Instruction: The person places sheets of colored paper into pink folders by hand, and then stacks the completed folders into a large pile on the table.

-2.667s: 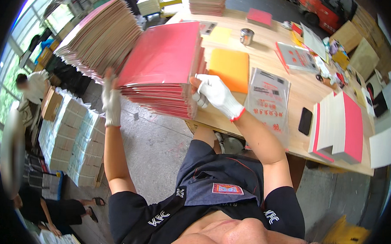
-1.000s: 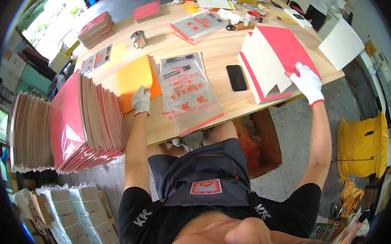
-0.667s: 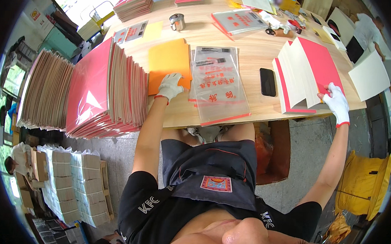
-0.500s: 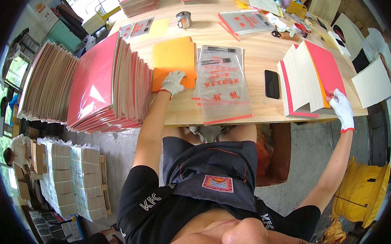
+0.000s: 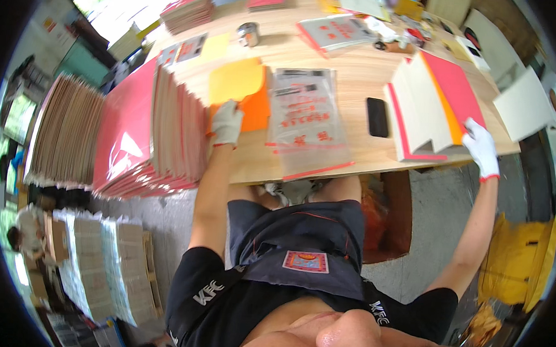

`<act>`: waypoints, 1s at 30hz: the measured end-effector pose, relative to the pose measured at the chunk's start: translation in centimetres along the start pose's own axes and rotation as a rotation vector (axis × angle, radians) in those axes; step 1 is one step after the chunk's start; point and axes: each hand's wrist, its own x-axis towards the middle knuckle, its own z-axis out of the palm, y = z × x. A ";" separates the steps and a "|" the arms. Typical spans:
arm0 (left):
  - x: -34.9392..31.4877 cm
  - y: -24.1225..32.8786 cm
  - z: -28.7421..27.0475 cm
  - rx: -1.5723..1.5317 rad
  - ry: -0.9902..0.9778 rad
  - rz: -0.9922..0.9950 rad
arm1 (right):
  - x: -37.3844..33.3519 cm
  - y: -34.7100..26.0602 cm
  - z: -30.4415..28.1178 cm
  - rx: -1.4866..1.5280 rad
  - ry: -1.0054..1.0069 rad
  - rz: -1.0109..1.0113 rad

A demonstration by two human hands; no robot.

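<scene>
My left hand [image 5: 227, 125], in a white glove with a red cuff, pinches the near edge of the top orange paper sheet [image 5: 235, 78]. That sheet bends up, and a deeper orange layer [image 5: 254, 113] shows beneath it. At the right, my gloved right hand [image 5: 481, 148] is closed on the near corner of a pink sheet [image 5: 452, 82] that tops a thick stack of paper. An orange edge [image 5: 449, 113] shows under the pink, with white sheets [image 5: 420, 105] below. Printed clear plastic bags [image 5: 305, 122] lie between the hands, beside a black phone [image 5: 377, 117].
Tall stacks of pink-covered packs [image 5: 128, 126] stand left of my left arm. A metal mug [image 5: 248, 34], more plastic bags [image 5: 337, 33] and scissors [image 5: 380, 46] lie farther back. Wrapped paper bundles [image 5: 88, 264] and a yellow bag [image 5: 516, 261] are beyond the table.
My left hand has drawn slightly toward me and left, bending up the top orange sheet. My right hand stays at the pink sheet's corner. The whole view has shifted and tilted a little.
</scene>
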 end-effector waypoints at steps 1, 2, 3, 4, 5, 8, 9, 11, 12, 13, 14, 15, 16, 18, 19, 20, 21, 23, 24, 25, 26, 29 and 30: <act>0.3 0.3 -0.7 -0.002 0.029 -0.058 | -0.1 -1.5 0.0 -0.200 0.045 -0.056; 1.0 1.2 -1.3 -0.023 0.082 -0.038 | -0.1 -0.3 -0.1 -0.196 0.094 -0.095; 1.1 1.9 -2.4 -0.066 0.181 0.044 | 0.3 -2.5 0.0 0.120 -0.031 0.206; 1.8 5.0 -3.6 -0.087 0.143 -0.012 | 0.0 -2.3 0.2 0.315 0.014 0.307; 2.9 8.2 -5.0 -0.251 0.258 0.181 | -0.3 -1.5 0.3 0.360 0.082 0.267; 3.9 19.4 -9.3 -0.322 0.132 0.340 | -0.7 -0.8 1.0 0.589 0.224 0.277; 3.9 23.5 -10.5 -0.313 0.135 0.456 | -1.1 -1.0 0.8 0.583 0.280 0.251; 3.9 30.4 -10.6 -0.304 0.101 0.671 | -1.9 -1.5 -0.1 0.440 0.370 0.226; 3.9 33.7 -10.2 -0.291 0.066 0.773 | -2.3 -1.9 -1.3 0.317 0.405 0.224; 3.7 36.5 -9.4 -0.397 0.053 0.882 | -2.4 -2.5 -2.5 0.199 0.435 0.209; 3.4 39.2 -8.3 -0.503 0.039 0.989 | -2.4 -3.2 -3.8 0.049 0.487 0.160; 2.6 42.2 -7.2 -0.422 0.056 1.093 | -2.6 -3.5 -5.0 -0.108 0.534 0.121; 1.6 45.4 -6.4 -0.341 0.080 1.197 | -3.0 -3.6 -6.2 -0.271 0.583 0.081; -1.5 51.0 -5.0 -0.032 -0.305 1.099 | -2.6 -3.3 -7.4 -0.440 0.597 -0.051; -2.7 53.2 -3.7 0.001 -0.339 1.108 | -2.6 -4.1 -8.3 -0.471 0.591 -0.181; -3.8 54.7 -2.2 0.037 -0.374 1.118 | -2.5 -4.9 -8.9 -0.498 0.584 -0.309; -4.8 55.9 -0.8 -0.028 -0.421 1.123 | -2.4 -5.3 -9.0 -0.563 0.514 -0.304; -6.3 56.3 1.5 -0.139 -0.509 1.116 | -1.5 -7.0 -7.6 -0.654 0.447 -0.311; -7.5 55.0 2.8 -0.196 -0.267 1.228 | -1.1 -7.8 -6.7 -0.702 0.410 -0.307; -8.0 53.6 2.5 -0.310 -0.277 1.346 | -0.8 -10.3 -5.8 -0.731 0.253 -0.219; -8.2 51.9 1.7 -0.422 -0.285 1.460 | -0.9 -12.4 -5.1 -0.752 0.098 -0.135; -10.7 47.7 -1.9 -0.612 -0.317 1.597 | -1.8 -11.7 -1.4 -0.744 0.128 -0.285; -11.4 45.8 -2.5 -0.674 -0.351 1.595 | -2.0 -12.4 -0.2 -0.749 0.101 -0.277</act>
